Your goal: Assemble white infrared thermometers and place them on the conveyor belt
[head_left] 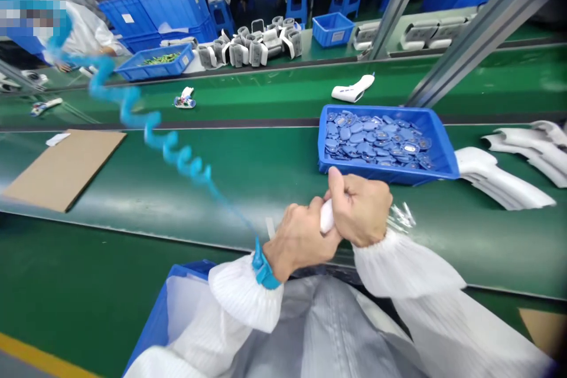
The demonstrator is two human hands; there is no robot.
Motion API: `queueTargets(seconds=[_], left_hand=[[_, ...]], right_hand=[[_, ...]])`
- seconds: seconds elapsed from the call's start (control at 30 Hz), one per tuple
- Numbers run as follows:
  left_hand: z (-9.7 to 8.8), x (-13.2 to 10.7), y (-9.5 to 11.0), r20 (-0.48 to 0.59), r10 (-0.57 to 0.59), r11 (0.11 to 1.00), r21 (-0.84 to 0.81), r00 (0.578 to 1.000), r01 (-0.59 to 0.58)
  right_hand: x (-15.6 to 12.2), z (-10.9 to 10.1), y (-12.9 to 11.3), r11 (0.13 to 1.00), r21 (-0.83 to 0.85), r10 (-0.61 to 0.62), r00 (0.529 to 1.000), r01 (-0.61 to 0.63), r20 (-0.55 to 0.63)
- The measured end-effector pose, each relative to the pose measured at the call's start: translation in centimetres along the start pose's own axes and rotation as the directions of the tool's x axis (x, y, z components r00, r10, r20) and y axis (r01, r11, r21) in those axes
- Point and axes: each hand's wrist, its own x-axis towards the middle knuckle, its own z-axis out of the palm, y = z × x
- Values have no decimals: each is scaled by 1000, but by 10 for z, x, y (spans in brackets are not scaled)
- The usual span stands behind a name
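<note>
Though blurred, likely a wrist-strap cord (128,107)

Two hands are mine: my bare left hand (297,241) and my bare right hand (359,211), with one smooth white plastic piece (326,216) between them. I count one blue coiled wrist-strap cord (150,124), one blue plastic tray (390,173) of small blue discs (376,139), too many to count, and one flat brown cardboard sheet (66,171).

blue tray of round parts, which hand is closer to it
Right hand: just short of the near rim of the blue tray. The left hand is further off, lower and to the tray's left; both grip a white piece.
</note>
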Motion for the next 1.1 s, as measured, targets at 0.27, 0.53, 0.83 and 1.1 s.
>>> queueTargets(seconds=[0.27, 0.53, 0.83, 1.1], left_hand=[[-62, -12, -30, -18, -93, 995, 21, 995, 94], [-39, 23, -7, 190, 77, 772, 609, 979, -179], [-65, 11, -22, -2, -126, 933, -341, 992, 117], [-44, 20, 9, -91, -23, 969, -248, 996, 0]], right_hand=[[88, -19, 41, 983, -24, -163, 936, 180, 311], [150, 35, 52, 929, -220, -133, 824, 296, 550], [132, -11, 47, 981, -106, -88, 857, 163, 507], [51, -55, 29, 663, 592, 27, 805, -458, 592]])
